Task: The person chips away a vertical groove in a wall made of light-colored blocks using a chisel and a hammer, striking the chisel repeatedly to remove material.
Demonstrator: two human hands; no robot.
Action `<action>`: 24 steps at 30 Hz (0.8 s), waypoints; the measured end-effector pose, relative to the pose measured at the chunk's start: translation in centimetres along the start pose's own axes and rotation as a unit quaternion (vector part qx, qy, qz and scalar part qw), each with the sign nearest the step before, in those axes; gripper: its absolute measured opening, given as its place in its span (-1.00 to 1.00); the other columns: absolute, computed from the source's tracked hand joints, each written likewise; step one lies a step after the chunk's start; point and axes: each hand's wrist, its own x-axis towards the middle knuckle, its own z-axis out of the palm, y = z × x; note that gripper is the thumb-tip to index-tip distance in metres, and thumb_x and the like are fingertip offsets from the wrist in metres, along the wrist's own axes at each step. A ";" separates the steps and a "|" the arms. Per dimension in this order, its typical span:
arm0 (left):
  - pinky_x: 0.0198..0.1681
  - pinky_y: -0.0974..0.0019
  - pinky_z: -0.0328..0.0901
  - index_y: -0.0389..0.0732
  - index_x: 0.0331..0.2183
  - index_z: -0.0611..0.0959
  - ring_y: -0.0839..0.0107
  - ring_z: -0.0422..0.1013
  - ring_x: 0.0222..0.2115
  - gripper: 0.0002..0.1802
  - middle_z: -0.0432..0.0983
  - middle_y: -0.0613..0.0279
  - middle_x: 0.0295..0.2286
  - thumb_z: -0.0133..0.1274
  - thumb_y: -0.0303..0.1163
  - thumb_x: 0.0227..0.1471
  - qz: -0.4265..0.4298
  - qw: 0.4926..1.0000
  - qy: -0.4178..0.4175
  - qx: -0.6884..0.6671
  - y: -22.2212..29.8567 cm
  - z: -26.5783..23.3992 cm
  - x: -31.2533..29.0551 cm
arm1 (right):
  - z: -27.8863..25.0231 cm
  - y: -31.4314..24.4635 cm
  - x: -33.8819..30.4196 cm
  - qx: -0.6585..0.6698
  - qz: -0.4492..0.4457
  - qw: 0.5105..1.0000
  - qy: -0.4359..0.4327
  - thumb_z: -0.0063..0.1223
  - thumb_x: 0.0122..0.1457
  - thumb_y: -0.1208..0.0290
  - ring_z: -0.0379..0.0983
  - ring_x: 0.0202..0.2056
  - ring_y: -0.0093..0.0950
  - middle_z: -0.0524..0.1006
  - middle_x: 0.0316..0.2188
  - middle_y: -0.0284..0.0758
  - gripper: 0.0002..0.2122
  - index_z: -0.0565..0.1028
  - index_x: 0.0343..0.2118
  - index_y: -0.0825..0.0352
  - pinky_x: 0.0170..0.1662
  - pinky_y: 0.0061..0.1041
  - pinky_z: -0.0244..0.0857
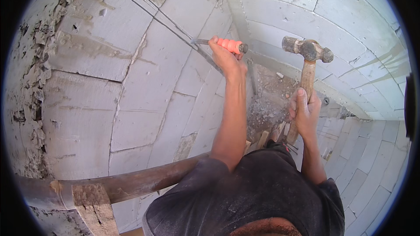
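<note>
My left hand (226, 60) is closed round a chisel (232, 45) with an orange ribbed grip. The chisel's tip meets the block wall (144, 83) at a pair of long parallel grooves (175, 34). In my right hand (305, 108) is a ball-peen hammer (308, 72), gripped by its wooden handle with the head up. The dusty metal head stands to the right of the chisel's butt end, apart from it.
A second block wall (350, 22) meets the first in a corner. Rubble and dust (267, 105) lie on the floor below. A round wooden pole (144, 181) and a timber piece (94, 205) stand close at lower left. Broken, crumbly masonry (37, 83) runs down the far left.
</note>
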 end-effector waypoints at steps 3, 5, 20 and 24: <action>-0.67 0.37 -0.13 0.01 -0.66 0.09 0.53 -0.04 -0.75 -0.57 -0.02 0.42 -0.76 -0.26 -0.12 0.17 -0.013 0.999 0.025 -0.027 0.8 0.5 -0.4 | 0.5 -0.8 -0.5 -0.013 -0.034 0.999 0.006 -0.08 0.34 0.23 0.23 -0.72 -0.71 0.31 -0.69 -0.49 -0.74 0.38 -0.30 0.38 -0.67 -0.68 0.09; -0.67 0.38 -0.12 -0.01 -0.66 0.11 0.52 -0.03 -0.74 -0.57 0.02 0.41 -0.75 -0.26 -0.10 0.18 -0.022 0.998 0.002 -0.051 1.8 0.9 -0.3 | 1.2 -1.5 -0.8 0.020 -0.109 0.994 0.008 -0.06 0.32 0.13 0.24 -0.71 -0.67 0.31 -0.68 -0.43 -0.67 0.35 -0.32 0.38 -0.67 -0.65 0.13; -0.69 0.41 -0.10 -0.14 -0.60 0.32 0.54 -0.09 -0.75 -0.58 0.04 0.42 -0.74 -0.21 -0.06 0.16 -0.083 0.990 0.005 -0.110 4.3 1.1 0.8 | 4.5 -3.5 1.7 0.050 -0.186 0.977 -0.088 -0.07 0.33 0.19 0.31 -0.63 -0.58 0.43 -0.64 -0.39 -0.66 0.40 -0.21 0.47 -0.54 -0.50 0.21; -0.69 0.41 -0.11 -0.12 -0.59 0.32 0.55 -0.09 -0.75 -0.59 0.02 0.44 -0.74 -0.18 -0.05 0.15 -0.099 0.988 0.009 -0.119 3.8 2.0 0.7 | 5.9 -0.5 3.4 -0.066 -0.252 0.965 -0.035 -0.03 0.31 0.17 0.31 -0.66 -0.54 0.45 -0.62 -0.35 -0.64 0.39 -0.16 0.48 -0.53 -0.41 0.23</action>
